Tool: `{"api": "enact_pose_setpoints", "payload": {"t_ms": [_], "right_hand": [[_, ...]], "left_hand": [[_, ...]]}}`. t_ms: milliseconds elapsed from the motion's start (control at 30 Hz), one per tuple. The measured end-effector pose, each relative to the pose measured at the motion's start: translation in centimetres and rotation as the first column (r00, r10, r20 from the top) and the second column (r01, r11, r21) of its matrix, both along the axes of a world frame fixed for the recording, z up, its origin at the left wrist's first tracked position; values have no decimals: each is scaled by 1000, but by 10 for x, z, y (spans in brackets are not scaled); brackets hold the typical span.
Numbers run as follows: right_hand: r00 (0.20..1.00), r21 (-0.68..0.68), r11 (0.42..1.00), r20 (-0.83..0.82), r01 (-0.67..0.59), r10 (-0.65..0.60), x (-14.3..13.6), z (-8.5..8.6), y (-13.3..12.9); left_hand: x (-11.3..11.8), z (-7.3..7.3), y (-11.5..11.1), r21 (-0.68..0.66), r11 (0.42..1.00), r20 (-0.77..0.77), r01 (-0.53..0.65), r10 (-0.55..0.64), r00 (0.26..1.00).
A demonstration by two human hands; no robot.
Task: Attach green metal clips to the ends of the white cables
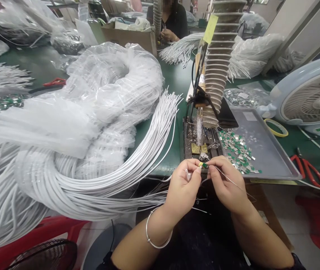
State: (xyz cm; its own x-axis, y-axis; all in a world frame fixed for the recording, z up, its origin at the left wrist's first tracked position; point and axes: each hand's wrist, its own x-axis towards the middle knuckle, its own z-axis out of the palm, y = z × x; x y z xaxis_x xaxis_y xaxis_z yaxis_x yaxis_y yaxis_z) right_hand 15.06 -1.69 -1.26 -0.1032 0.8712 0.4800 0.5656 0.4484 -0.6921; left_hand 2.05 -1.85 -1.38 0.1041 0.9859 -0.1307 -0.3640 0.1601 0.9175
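My left hand point(183, 187) is closed, pinching a small green circuit board point(204, 165) between thumb and forefinger. A white cable end point(187, 174) pokes out between its fingers. My right hand point(229, 185) is closed on a thin solder wire point(231, 180), its fingertips right beside the board. Just above the fingertips, a soldering iron point(199, 129) is fixed tip down in a stand. A lump of solder point(204, 156) lies around the tip, over a dark tray point(187, 150). Whether the tip touches the board cannot be made out.
White cables point(120, 183) in a thick bundle, partly wrapped in plastic, fill the left. A ribbed hose point(219, 56) hangs behind the iron. To the right are a grey tray point(272, 161) with several small boards, yellow tape point(275, 128), red-handled cutters point(308, 168) and a fan point(317, 90). Across sits another person point(177, 20).
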Motion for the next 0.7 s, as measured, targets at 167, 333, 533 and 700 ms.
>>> {"api": "enact_pose_setpoints", "payload": {"t_ms": [167, 333, 533, 700], "right_hand": [[999, -27, 1000, -35, -12, 11, 1, -4, 0], [999, -21, 999, -41, -31, 30, 1, -5, -1], [999, 115, 993, -35, 7, -3, 0, -13, -6], [980, 194, 979, -199, 67, -28, -4, -27, -13]], "left_hand": [[0, 2, -1, 5, 1000, 18, 6, -6, 1000], [0, 2, -1, -1, 1000, 23, -1, 1, 1000], [0, -1, 0, -68, 998, 41, 16, -13, 999], [-1, -3, 3, -118, 993, 25, -22, 26, 999]]}}
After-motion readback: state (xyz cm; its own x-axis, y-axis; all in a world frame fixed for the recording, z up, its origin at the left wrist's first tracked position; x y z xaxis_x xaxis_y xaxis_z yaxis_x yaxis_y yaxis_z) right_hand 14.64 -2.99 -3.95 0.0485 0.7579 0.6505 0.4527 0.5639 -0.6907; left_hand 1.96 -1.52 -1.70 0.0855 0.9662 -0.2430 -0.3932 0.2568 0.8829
